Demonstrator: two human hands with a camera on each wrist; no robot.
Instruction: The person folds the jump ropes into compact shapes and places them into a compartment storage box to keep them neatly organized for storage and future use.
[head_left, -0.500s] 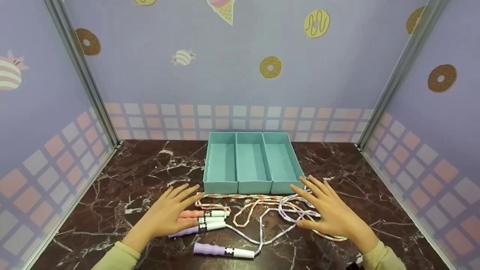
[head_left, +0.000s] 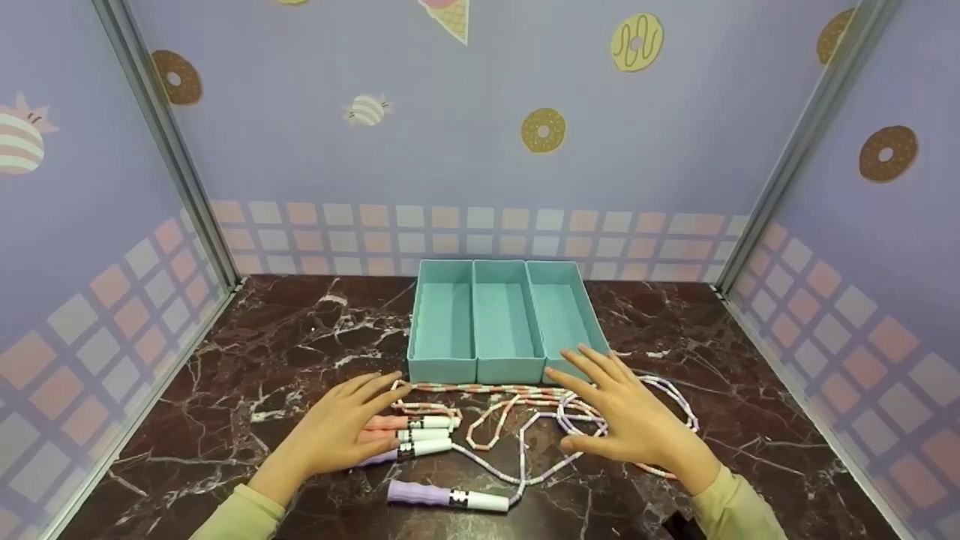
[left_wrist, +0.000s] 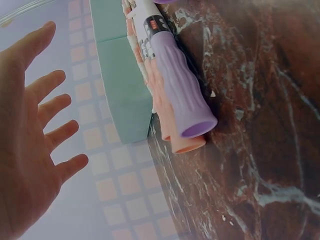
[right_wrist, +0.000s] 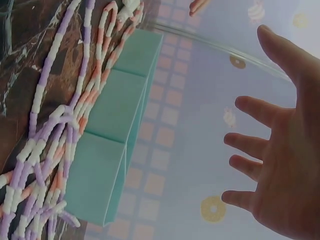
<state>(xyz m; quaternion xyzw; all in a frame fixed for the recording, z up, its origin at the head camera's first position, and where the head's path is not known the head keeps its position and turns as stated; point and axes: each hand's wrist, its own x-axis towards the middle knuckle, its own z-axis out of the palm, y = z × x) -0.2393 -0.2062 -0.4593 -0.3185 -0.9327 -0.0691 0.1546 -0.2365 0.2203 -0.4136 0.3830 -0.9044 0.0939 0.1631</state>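
My left hand (head_left: 337, 424), fingers spread, hovers above jump rope handles and holds nothing. Below and beside it lie two coral handles (head_left: 386, 423) with white ends, and a purple handle (head_left: 379, 457) partly hidden by the hand. Nearer the front lies another purple handle (head_left: 420, 493). Over the tangled ropes hangs my right hand (head_left: 630, 420), also spread and holding nothing. Purple-and-white beaded rope (right_wrist: 47, 70) crosses coral-and-white beaded rope (right_wrist: 95, 80) in the right wrist view. The right hand hides part of the tangle.
Behind the ropes stands a teal box (head_left: 442, 371) with three open-topped compartments. A dark marbled tabletop (head_left: 300, 330) carries everything. Patterned panels (head_left: 480, 165) enclose the back and sides, joined by metal corner posts (head_left: 187, 180). A small dark object (head_left: 681, 525) shows by the right sleeve.
My right hand has shifted left over the ropes, uncovering a purple-and-white loop at the right. The left hand has barely moved. The head view has shifted slightly.
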